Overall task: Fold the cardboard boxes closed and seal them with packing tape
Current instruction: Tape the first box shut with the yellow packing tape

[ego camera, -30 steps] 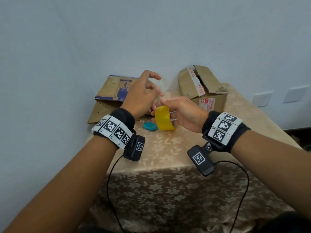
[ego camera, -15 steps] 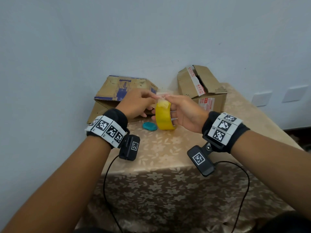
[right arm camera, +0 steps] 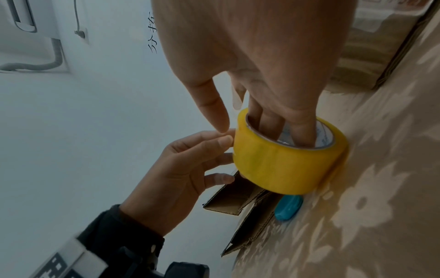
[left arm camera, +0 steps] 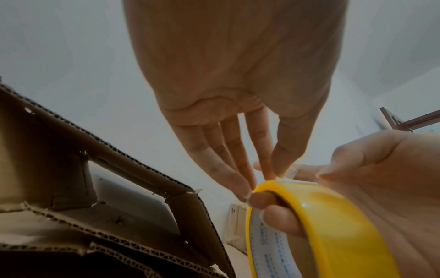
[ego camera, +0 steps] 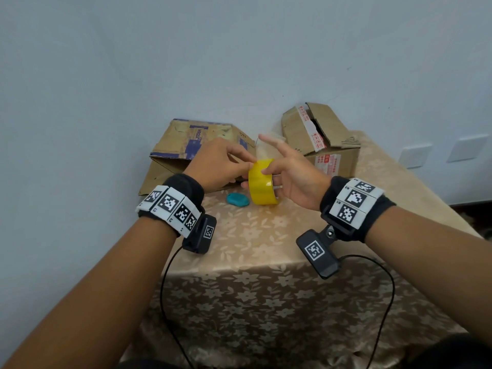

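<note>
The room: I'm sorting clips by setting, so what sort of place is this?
Probably a plain indoor room at home or in a small office, used as a makeshift packing spot: a floral tablecloth over a table against a bare wall, two worn cardboard boxes, wall switch plates.

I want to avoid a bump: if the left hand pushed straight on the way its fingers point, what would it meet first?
The left hand points rightward at the yellow tape roll held on the right hand; its fingertips are already at the roll's upper edge, so it meets the roll first.
</note>
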